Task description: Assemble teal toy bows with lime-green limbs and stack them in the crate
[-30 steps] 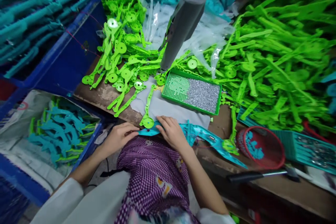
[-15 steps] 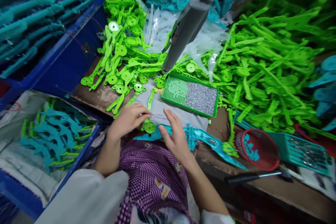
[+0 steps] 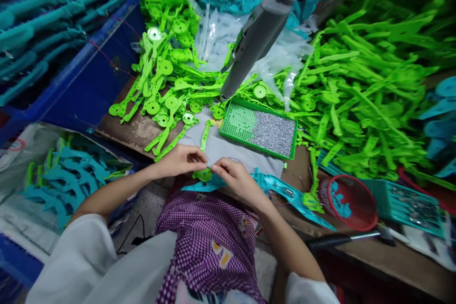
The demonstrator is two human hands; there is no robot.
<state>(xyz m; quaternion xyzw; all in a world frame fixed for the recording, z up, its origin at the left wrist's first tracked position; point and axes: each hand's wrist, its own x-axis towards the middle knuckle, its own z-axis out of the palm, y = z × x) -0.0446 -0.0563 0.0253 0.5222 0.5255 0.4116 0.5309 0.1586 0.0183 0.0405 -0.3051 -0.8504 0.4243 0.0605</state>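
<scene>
My left hand (image 3: 181, 160) and my right hand (image 3: 233, 178) meet at the near edge of the workbench, fingers pinched together over a green plastic part with a round disc end (image 3: 204, 174). The disc lies on a teal plastic part (image 3: 274, 185) that runs to the right along the bench edge. Both hands touch the green part; what the fingertips pinch is too small to make out. A grey cloth (image 3: 228, 149) lies under the parts.
A green tray of small metal screws (image 3: 261, 128) sits just beyond the hands. A grey hanging power screwdriver (image 3: 249, 47) points down at it. Heaps of green parts (image 3: 356, 90) cover the bench. A red basket (image 3: 351, 199) stands right, and blue crates (image 3: 81, 85) with teal parts left.
Both hands rose from the teal part, the left moving right over the green disc. They have now closed in together, fingertips pinched at the disc.
</scene>
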